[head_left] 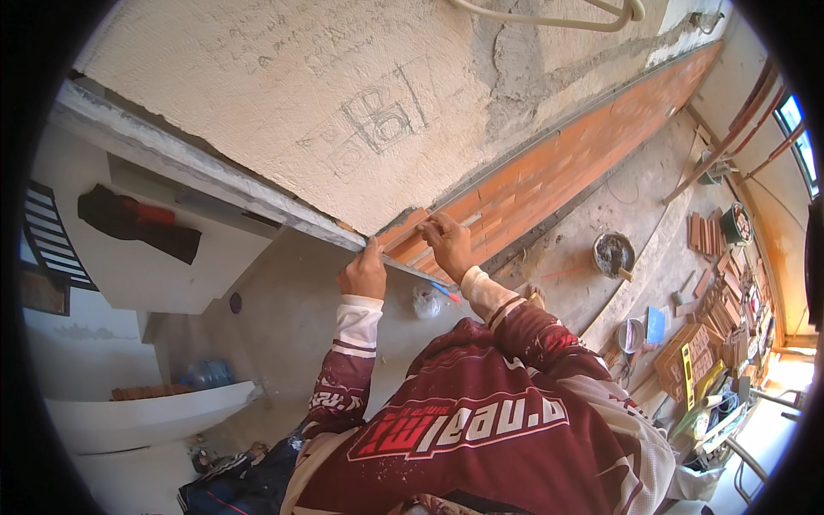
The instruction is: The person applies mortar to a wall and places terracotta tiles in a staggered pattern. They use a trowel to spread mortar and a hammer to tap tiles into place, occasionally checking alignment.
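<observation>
Sitting at the brick wall's (549, 176) near corner, just under the edge of the plaster (275, 103), a thin brick tile (402, 229) is lying just ahead of both hands, its long axis running lower left to upper right, along the courses. The right hand (450, 246) is curling, nearer, at its right end; the left hand (364, 273) is bending around the corner, apart from the right. Whether either is gripping, I can't tell.
</observation>
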{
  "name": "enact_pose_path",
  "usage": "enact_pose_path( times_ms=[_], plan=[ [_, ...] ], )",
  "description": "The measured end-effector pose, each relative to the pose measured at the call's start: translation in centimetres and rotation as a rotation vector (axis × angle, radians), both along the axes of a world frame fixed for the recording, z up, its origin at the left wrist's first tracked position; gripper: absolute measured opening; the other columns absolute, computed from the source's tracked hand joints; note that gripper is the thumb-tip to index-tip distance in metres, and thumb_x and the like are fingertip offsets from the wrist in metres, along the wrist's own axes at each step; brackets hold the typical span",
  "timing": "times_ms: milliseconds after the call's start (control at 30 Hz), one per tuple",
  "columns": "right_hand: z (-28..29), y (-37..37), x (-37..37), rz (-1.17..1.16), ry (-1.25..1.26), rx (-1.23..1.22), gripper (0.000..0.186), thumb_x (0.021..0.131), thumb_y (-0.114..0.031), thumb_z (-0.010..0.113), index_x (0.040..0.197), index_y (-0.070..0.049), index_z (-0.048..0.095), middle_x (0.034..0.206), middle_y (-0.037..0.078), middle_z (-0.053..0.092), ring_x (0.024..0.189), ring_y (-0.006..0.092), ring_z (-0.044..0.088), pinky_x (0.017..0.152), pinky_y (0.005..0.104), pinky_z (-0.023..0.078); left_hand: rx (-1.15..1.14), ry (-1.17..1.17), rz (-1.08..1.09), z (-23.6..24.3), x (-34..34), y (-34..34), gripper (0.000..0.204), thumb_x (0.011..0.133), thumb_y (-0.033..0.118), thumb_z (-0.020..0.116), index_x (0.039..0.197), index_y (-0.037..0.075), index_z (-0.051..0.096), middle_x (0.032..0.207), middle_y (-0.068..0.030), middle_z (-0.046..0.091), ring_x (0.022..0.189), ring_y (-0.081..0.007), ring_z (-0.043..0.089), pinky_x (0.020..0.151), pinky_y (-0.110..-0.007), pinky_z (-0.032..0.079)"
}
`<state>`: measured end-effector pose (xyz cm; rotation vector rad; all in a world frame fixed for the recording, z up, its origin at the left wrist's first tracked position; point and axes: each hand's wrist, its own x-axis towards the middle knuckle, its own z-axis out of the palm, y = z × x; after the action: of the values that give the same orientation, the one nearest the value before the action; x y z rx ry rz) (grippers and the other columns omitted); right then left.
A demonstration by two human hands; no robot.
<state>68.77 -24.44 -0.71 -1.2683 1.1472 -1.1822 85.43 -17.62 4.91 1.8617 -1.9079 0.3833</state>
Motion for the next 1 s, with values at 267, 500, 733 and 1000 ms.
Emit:
enact_pose_path(
  times_ms=[267,500,733,1000],
  plan=[
    [0.2,0.1,0.0,0.003,0.006,-0.010,0.018,0.088,-0.017,0.061,0.095,-0.002,0.066,0.075,0.012,0.066,0.065,0.0193,0.062,0.063,0.0313,0.049,0.033,-0.053,0.026,0.5,-0.2,0.2,0.020,0.087,0.017,0.063,0.103,0.006,0.067,0.069,-0.0123,0.066,0.058,-0.0288,0.065,0.050,-0.037,0.052],
    [-0.6,-0.1,0.4,-0.005,0.044,-0.060,0.016,0.087,-0.017,0.064,0.093,-0.002,0.066,0.071,0.008,0.065,0.064,0.0138,0.061,0.060,0.0276,0.048,-0.058,-0.036,-0.041,-0.4,0.4,0.0,0.020,0.084,0.011,0.066,0.103,0.004,0.067,0.066,-0.0113,0.065,0.058,-0.0274,0.065,0.050,-0.037,0.052],
    [-0.1,-0.5,0.0,0.008,0.070,-0.074,0.016,0.086,-0.015,0.067,0.092,-0.002,0.065,0.069,0.006,0.065,0.063,0.0085,0.059,0.058,0.0253,0.048,-0.094,0.421,0.153,-2.3,0.0,1.1,0.030,0.073,0.015,0.080,0.084,0.006,0.053,0.061,-0.0054,0.053,0.052,-0.0220,0.053,0.048,-0.034,0.043],
    [-0.5,-0.7,0.1,0.005,-0.067,0.035,0.018,0.088,-0.017,0.064,0.089,0.001,0.066,0.071,0.006,0.065,0.065,0.0102,0.059,0.060,0.0257,0.049,-0.225,0.821,0.249,-3.8,-1.3,-0.5,0.045,0.066,0.020,0.086,0.086,0.001,0.050,0.073,-0.0060,0.053,0.065,-0.0160,0.054,0.055,-0.031,0.046]
  ],
)
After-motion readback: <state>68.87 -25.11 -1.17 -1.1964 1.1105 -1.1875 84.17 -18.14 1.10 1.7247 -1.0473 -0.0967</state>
